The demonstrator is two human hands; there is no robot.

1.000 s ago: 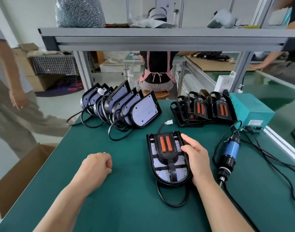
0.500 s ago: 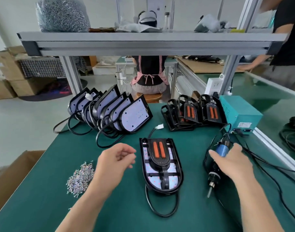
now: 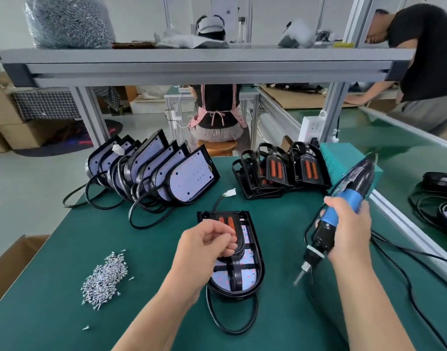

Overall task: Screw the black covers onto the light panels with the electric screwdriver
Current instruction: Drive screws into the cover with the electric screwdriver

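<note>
A light panel [image 3: 250, 277] lies flat on the green mat with a black cover [image 3: 236, 271] with orange inserts laid on it. My left hand [image 3: 207, 247] hovers over the cover's upper part, fingers curled and thumb pinched against them as on a small screw that I cannot make out. To the right, my right hand [image 3: 349, 229] grips the blue and black electric screwdriver [image 3: 344, 203], lifted off the mat and tilted. Its bit [image 3: 298, 279] points down-left, just right of the panel.
A pile of loose screws [image 3: 106, 279] lies left of the panel. Bare light panels [image 3: 189, 178] lean in a row behind, spare black covers [image 3: 278, 173] beside a teal box [image 3: 339, 158]. Cables [image 3: 407, 252] trail on the right. A shelf [image 3: 192, 64] runs overhead. A person [image 3: 425, 67] leans at the right.
My right hand left the panel, took hold of the screwdriver and raised it. My left hand came from the screw pile to above the cover.
</note>
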